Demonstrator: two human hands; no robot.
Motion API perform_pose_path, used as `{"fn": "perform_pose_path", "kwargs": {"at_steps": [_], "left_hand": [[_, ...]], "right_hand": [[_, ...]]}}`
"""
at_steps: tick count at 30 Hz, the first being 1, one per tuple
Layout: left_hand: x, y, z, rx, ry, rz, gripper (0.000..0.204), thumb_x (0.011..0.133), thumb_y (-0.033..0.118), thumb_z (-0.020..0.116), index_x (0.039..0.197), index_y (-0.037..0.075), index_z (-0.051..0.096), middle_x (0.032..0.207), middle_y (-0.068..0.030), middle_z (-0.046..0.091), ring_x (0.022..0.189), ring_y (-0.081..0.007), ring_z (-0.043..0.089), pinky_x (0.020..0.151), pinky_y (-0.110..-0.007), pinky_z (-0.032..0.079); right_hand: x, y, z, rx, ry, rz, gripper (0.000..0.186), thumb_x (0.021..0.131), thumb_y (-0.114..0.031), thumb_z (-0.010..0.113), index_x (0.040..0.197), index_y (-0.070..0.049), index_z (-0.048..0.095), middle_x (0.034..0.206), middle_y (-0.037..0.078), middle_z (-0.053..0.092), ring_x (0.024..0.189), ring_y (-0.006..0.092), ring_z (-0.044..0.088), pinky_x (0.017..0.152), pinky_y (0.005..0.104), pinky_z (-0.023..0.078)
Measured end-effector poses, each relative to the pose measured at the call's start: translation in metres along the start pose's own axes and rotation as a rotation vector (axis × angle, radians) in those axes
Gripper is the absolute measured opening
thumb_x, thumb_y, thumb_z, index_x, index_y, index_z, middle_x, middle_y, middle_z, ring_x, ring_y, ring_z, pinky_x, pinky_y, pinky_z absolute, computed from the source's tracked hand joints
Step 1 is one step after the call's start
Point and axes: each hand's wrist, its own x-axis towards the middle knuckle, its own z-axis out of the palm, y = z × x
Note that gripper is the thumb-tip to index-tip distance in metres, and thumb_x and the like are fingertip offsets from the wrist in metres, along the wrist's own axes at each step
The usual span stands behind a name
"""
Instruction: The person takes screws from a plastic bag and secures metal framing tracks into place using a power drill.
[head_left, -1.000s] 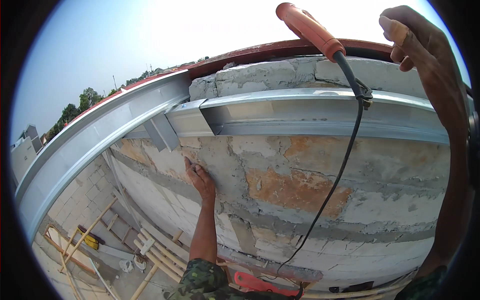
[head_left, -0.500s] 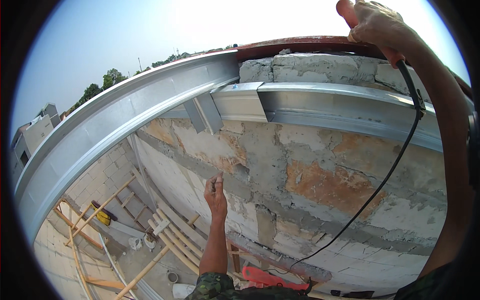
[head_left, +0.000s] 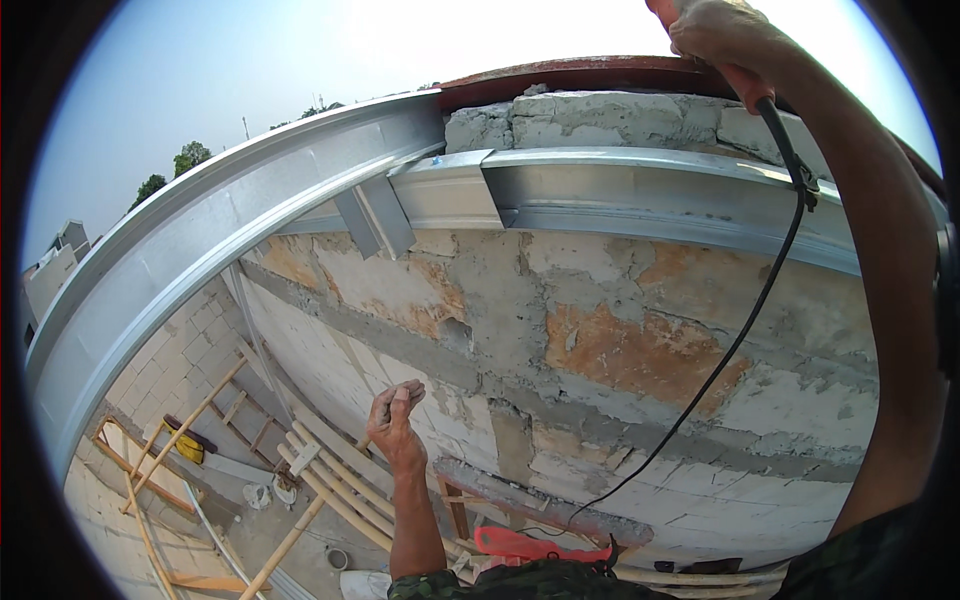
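Observation:
High at the upper right, my right hand (head_left: 727, 38) is wrapped round the red-orange handle of a corded tool (head_left: 745, 88); the picture's edge cuts off its upper end, so its kind does not show. A black cord (head_left: 745, 325) hangs from it down past the wall. My left hand (head_left: 398, 428) is raised at lower centre, fingers pinched together in front of the wall and touching none of the beams. Whatever is between those fingertips, if anything, is too small to make out. Above it, a short metal channel piece (head_left: 445, 190) joins the silvery beam (head_left: 640, 190).
A long curved-looking metal beam (head_left: 200, 220) crosses the left. The rough block wall (head_left: 640, 350) fills the right, under a dark red beam (head_left: 570, 72). Far below are bamboo poles (head_left: 345, 490), a yellow object (head_left: 187, 447), and a red-orange item (head_left: 530, 543) near my body.
My left hand has lowered and shifted left, its fingers tilting to the right, still pinched. My right hand and the tool sit slightly higher and further left; the whole view has shifted a little.

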Motion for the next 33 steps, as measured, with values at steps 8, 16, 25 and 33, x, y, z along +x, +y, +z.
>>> {"fn": "perform_pose_path", "kwargs": {"at_steps": [8, 16, 25, 33], "left_hand": [[-0.018, 0.009, -0.005, 0.030, 0.012, -0.053, 0.014, 0.090, 0.008, 0.059, 0.094, -0.005, 0.062, 0.090, -0.0180, 0.067, 0.080, -0.0253, 0.067, 0.078, -0.039, 0.056], [-0.021, 0.026, 0.000, -0.125, -0.034, -0.104, 0.012, 0.089, 0.007, 0.059, 0.094, -0.004, 0.062, 0.091, -0.0185, 0.068, 0.080, -0.0271, 0.068, 0.077, -0.040, 0.057], [-0.014, 0.068, 0.047, -0.587, -0.204, -0.224, 0.015, 0.091, 0.015, 0.057, 0.097, 0.002, 0.061, 0.095, -0.0177, 0.068, 0.084, -0.0291, 0.068, 0.078, -0.042, 0.057], [0.015, 0.111, 0.110, -0.969, -0.415, -0.390, 0.018, 0.094, 0.017, 0.053, 0.102, 0.003, 0.060, 0.106, -0.0191, 0.066, 0.096, -0.0285, 0.066, 0.087, -0.043, 0.056]], "right_hand": [[-0.030, 0.006, -0.001, 0.117, 0.153, 0.028, 0.057, 0.084, -0.036, 0.060, 0.115, 0.011, 0.051, 0.086, 0.021, 0.061, 0.066, 0.0208, 0.062, 0.054, 0.0293, 0.050], [-0.054, -0.009, -0.013, 0.218, 0.374, 0.028, 0.059, 0.083, -0.036, 0.060, 0.116, 0.012, 0.049, 0.086, 0.023, 0.061, 0.067, 0.0224, 0.063, 0.055, 0.0300, 0.051], [-0.131, -0.045, -0.028, 0.447, 0.683, 0.052, 0.062, 0.082, -0.036, 0.060, 0.117, 0.014, 0.048, 0.087, 0.025, 0.062, 0.070, 0.0242, 0.065, 0.055, 0.0308, 0.052], [-0.242, -0.092, -0.023, 0.741, 0.802, 0.258, 0.065, 0.081, -0.037, 0.061, 0.117, 0.016, 0.047, 0.087, 0.027, 0.063, 0.072, 0.0258, 0.066, 0.055, 0.0315, 0.053]]}}
